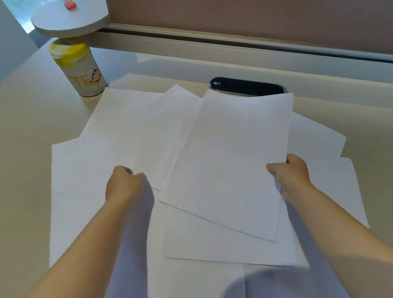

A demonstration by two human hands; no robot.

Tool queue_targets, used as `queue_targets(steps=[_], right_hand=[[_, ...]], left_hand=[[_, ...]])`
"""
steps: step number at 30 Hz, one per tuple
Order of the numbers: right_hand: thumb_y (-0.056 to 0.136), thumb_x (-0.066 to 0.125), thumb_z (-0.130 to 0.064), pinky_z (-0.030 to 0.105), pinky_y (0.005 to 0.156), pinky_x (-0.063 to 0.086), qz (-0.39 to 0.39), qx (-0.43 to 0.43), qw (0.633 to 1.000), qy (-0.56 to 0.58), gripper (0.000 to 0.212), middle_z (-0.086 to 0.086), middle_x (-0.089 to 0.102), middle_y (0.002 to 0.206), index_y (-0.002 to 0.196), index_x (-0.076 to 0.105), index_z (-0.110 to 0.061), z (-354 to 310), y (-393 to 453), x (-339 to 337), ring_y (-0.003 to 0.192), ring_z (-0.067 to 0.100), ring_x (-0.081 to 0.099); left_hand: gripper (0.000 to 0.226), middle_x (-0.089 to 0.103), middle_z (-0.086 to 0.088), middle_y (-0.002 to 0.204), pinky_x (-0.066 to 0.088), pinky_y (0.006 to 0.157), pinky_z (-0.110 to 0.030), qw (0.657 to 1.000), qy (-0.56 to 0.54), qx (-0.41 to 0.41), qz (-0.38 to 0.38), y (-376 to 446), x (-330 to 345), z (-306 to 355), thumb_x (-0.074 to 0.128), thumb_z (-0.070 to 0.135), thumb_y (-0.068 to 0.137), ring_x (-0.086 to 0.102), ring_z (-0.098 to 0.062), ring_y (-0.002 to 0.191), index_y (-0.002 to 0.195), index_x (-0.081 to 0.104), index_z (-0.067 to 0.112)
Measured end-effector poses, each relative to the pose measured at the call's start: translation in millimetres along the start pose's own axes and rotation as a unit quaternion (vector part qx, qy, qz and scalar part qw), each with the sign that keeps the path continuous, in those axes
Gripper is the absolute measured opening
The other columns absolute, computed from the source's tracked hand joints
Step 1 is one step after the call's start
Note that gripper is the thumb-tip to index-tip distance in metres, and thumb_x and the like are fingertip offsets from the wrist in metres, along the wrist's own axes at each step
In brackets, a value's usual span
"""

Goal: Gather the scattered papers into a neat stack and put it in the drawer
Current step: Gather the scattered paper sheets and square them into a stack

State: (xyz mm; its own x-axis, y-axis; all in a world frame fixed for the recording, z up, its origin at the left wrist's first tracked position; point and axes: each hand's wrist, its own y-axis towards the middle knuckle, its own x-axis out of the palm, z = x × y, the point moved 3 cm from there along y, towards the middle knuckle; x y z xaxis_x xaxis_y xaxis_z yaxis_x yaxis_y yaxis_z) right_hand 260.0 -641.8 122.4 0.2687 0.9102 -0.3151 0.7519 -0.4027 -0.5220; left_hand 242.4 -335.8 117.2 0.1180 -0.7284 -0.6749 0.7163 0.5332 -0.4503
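Papers (124, 144) lie fanned out, overlapping, across the desk (9, 155) in front of me, nearest sheets running under my forearms to the bottom edge. My left hand (122, 184) is curled shut, knuckles up, pinching the edge of sheets left of centre. My right hand (291, 173) is closed on the right edge of the top sheet (227, 159), thumb on top, fingers beneath; that sheet is tilted and sits raised over the others, corner pointing toward me. More sheets stick out to the right past my right wrist. Farther back, a dark oval slot (247, 86) in the desk, partly covered by the top sheet's far corner. Yellow-lidded canister (79, 69) stands upright far left, just beside the papers. Above it a round white shelf (69, 15) with a small red object (69, 3). No drawer in view.
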Motion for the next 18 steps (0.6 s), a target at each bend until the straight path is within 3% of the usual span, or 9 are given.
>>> queue_targets(steps=[2,4,7,9,10,11,13,15,18], right_hand=[[0.083,0.051,0.010,0.033,0.089,0.043,0.002,-0.003,1.000,0.005,0.026,0.024,0.061,0.116,0.109,0.056,0.009,-2.8,0.0,8.2,0.109,0.036,0.057],[0.085,0.052,0.008,0.031,0.088,0.041,-0.001,-0.008,1.000,0.005,0.030,0.021,0.058,0.118,0.115,0.053,0.006,-4.0,1.9,13.3,0.108,0.033,0.056],[0.089,0.051,-0.001,0.032,0.085,0.044,-0.022,-0.004,0.999,-0.035,0.007,0.007,0.051,0.094,0.095,0.050,-0.001,-5.2,2.1,18.0,0.095,0.024,0.053],[0.091,0.049,-0.004,0.026,0.073,0.040,-0.033,-0.014,0.998,-0.058,0.017,0.002,0.043,0.073,0.075,0.043,-0.009,-5.6,-2.7,22.6,0.072,0.017,0.044],[0.091,0.047,-0.003,0.027,0.080,0.042,-0.047,-0.014,0.998,-0.049,0.017,0.002,0.043,0.073,0.074,0.047,-0.007,-2.5,-5.1,26.9,0.071,0.017,0.044],[0.092,0.046,-0.002,0.029,0.091,0.039,-0.055,-0.017,0.997,-0.050,0.010,0.006,0.050,0.085,0.087,0.054,-0.005,-2.4,-11.4,31.7,0.082,0.019,0.049],[0.093,0.043,-0.004,0.034,0.109,0.028,-0.065,-0.022,0.996,-0.051,0.037,0.015,0.047,0.129,0.129,0.041,0.007,-1.7,-19.9,44.2,0.121,0.026,0.044],[0.095,0.040,-0.007,0.028,0.107,0.027,-0.097,-0.027,0.992,-0.072,0.046,0.014,0.035,0.145,0.137,0.030,0.006,-1.9,-24.7,56.9,0.133,0.026,0.034],[0.093,0.040,-0.003,0.019,0.091,0.037,-0.117,-0.035,0.990,-0.072,0.036,0.005,0.045,0.131,0.129,0.040,0.001,-10.3,-31.6,72.5,0.118,0.023,0.046]], left_hand=[[0.030,0.030,-0.004,0.061,0.021,0.054,-0.026,0.998,-0.049,0.010,-0.031,10.8,-2.0,-2.5,0.049,0.007,0.082,0.029,-0.022,0.059,0.057,0.034,0.014],[0.042,0.026,-0.005,0.054,0.019,0.050,-0.027,0.996,-0.079,0.010,-0.043,13.7,-6.0,-3.8,0.051,0.005,0.084,0.026,-0.023,0.056,0.050,0.029,0.013],[0.039,0.040,-0.007,0.054,0.031,0.054,-0.027,0.995,-0.095,-0.010,-0.013,24.6,-16.1,-7.7,0.051,0.010,0.087,0.039,-0.025,0.057,0.050,0.039,0.010],[0.038,0.040,-0.007,0.056,0.034,0.063,-0.028,0.993,-0.117,-0.020,0.008,33.6,-20.3,-10.4,0.049,0.010,0.088,0.040,-0.025,0.061,0.051,0.038,0.011],[0.038,0.038,-0.006,0.056,0.033,0.065,-0.029,0.992,-0.126,-0.022,0.012,34.7,-21.3,-9.6,0.047,0.010,0.088,0.039,-0.024,0.062,0.051,0.037,0.012],[0.039,0.035,-0.006,0.056,0.031,0.063,-0.029,0.990,-0.136,-0.022,0.010,35.2,-20.3,-7.3,0.045,0.009,0.088,0.036,-0.023,0.061,0.051,0.035,0.012],[0.039,0.028,-0.004,0.058,0.025,0.059,-0.028,0.986,-0.167,-0.019,-0.007,29.9,-14.9,1.2,0.041,0.009,0.089,0.029,-0.018,0.058,0.052,0.030,0.014],[0.037,0.035,-0.002,0.060,0.028,0.068,-0.029,0.979,-0.200,-0.015,-0.043,19.4,-7.8,12.6,0.038,0.020,0.094,0.035,-0.016,0.060,0.058,0.039,0.013],[0.023,0.056,-0.002,0.081,0.043,0.067,-0.022,0.956,-0.243,0.012,-0.161,2.8,0.5,24.2,0.048,0.023,0.092,0.058,-0.011,0.061,0.105,0.056,0.006]])
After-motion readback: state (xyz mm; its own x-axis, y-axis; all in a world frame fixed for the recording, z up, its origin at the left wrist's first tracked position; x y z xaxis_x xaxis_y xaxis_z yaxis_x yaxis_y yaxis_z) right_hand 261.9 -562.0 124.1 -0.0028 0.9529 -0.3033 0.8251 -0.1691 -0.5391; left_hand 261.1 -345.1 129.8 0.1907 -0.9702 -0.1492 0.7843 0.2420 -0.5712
